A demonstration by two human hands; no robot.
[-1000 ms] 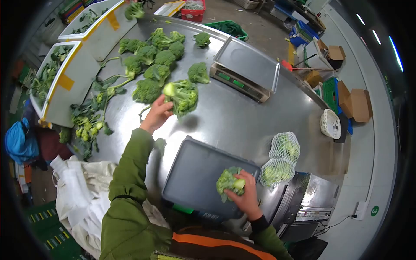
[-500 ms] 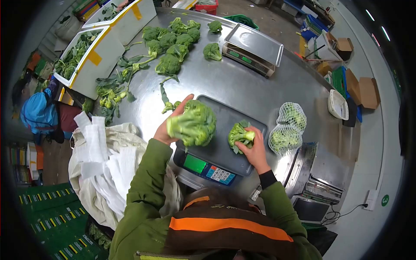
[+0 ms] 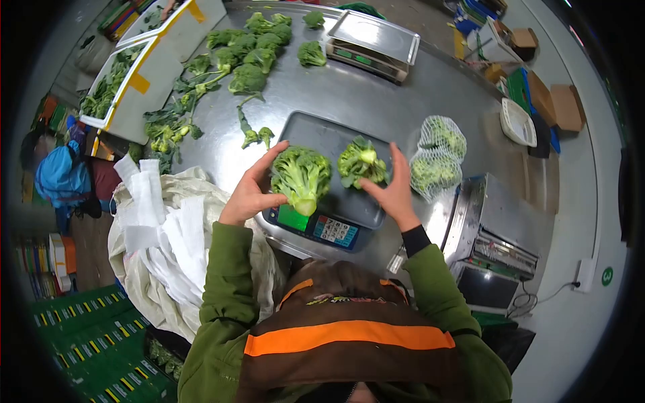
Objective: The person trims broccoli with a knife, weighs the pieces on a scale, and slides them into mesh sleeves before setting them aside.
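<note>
A large broccoli head (image 3: 300,173) sits at the left side of the dark scale tray (image 3: 322,127), its cut stem toward me. My left hand (image 3: 252,193) is around its left side, thumb at the stem and fingers spread. On the tray's right part is a smaller broccoli head (image 3: 361,163), stem facing up. My right hand (image 3: 395,191) is beside it, thumb touching its lower edge and fingers apart from it. The scale's green display (image 3: 293,217) and keypad (image 3: 336,232) show below the tray.
Two netted broccoli heads (image 3: 435,158) lie right of the scale. A broccoli pile (image 3: 248,57) and a second scale (image 3: 373,43) are at the back. White foam box (image 3: 131,84) and netting sleeves (image 3: 171,235) are at left; a metal machine (image 3: 500,232) is at right.
The large broccoli has turned so its stem points toward me and is lower at the tray. My right hand's fingers have opened away from the smaller head. The whole view has shifted.
</note>
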